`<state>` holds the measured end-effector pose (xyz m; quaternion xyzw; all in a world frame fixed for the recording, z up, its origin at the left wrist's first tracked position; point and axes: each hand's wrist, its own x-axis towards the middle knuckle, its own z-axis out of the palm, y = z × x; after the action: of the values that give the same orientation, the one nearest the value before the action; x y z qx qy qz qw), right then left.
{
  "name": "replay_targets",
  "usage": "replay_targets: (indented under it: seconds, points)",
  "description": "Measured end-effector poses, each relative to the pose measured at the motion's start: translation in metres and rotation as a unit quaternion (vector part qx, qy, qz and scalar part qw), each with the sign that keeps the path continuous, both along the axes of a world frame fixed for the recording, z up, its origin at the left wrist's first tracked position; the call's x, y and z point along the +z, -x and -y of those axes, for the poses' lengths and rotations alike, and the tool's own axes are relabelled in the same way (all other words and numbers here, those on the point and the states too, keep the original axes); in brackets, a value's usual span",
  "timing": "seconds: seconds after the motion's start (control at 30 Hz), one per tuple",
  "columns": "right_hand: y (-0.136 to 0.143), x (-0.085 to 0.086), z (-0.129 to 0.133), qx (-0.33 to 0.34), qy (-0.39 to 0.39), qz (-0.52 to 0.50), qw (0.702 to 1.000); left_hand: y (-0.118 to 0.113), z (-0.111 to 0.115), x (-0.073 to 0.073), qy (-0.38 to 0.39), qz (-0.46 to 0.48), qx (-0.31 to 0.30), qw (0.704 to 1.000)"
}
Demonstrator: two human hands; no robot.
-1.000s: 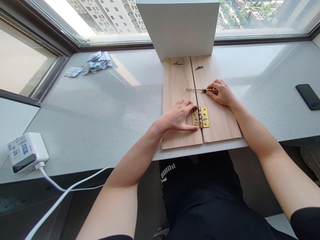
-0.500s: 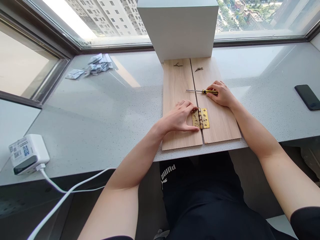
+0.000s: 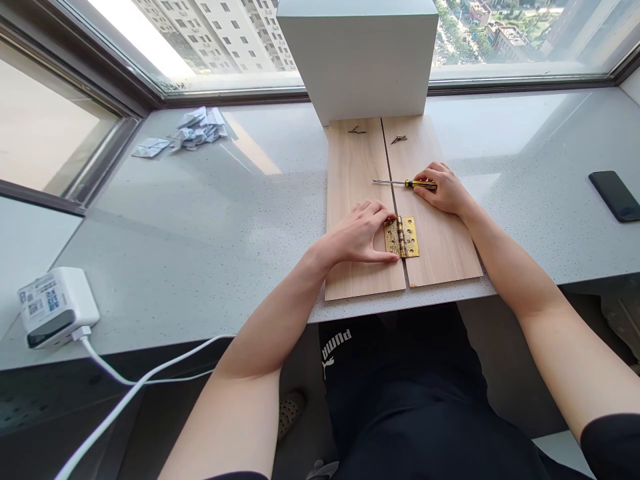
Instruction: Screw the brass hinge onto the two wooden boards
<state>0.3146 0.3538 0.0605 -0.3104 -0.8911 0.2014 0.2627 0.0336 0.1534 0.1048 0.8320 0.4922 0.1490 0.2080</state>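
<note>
A brass-coloured butt hinge point(image 3: 410, 237) lies unfolded across the narrow gap between two light wooden boards, the left board point(image 3: 353, 167) and the right board point(image 3: 443, 247). My left hand point(image 3: 357, 233) holds the hinge's left leaf between thumb and fingers, at its near and far edges. Beyond it, my right hand point(image 3: 443, 189) grips the yellow-and-black handle of a screwdriver point(image 3: 414, 184), whose shaft points left over the gap. Small screws point(image 3: 357, 130) lie at the far end of the left board, and more screws point(image 3: 399, 139) at the far end of the right one.
A large white box point(image 3: 373, 67) stands at the boards' far end, by the window. Small plastic packets point(image 3: 200, 127) lie on the speckled countertop point(image 3: 240, 233) at left. A white charger point(image 3: 59, 307) with a cable sits front left, and a black phone point(image 3: 616, 195) lies far right.
Both hands, the hinge and the screwdriver keep their places. The view has shifted very slightly, and a shoe now shows below the counter.
</note>
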Motion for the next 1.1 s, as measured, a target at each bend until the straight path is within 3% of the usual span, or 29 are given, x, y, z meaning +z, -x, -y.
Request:
replay_targets:
  seconds: [0.8,0.93,1.0,1.1]
  points:
    - [0.001,0.001,0.001,-0.003,0.01,0.005,1.0,-0.003,0.001,0.003,0.012,0.002,0.008,1.0]
    - [-0.002,0.003,0.003,-0.008,0.018,0.006,1.0,0.005,-0.005,-0.002,0.007,0.052,0.004,0.999]
    - [-0.004,0.006,-0.001,-0.008,0.03,0.01,0.999,0.015,-0.012,-0.007,-0.009,0.108,0.033,0.994]
    - [0.0,0.014,-0.023,-0.009,0.05,0.024,0.998,0.032,-0.025,-0.017,-0.073,0.155,0.137,0.976]
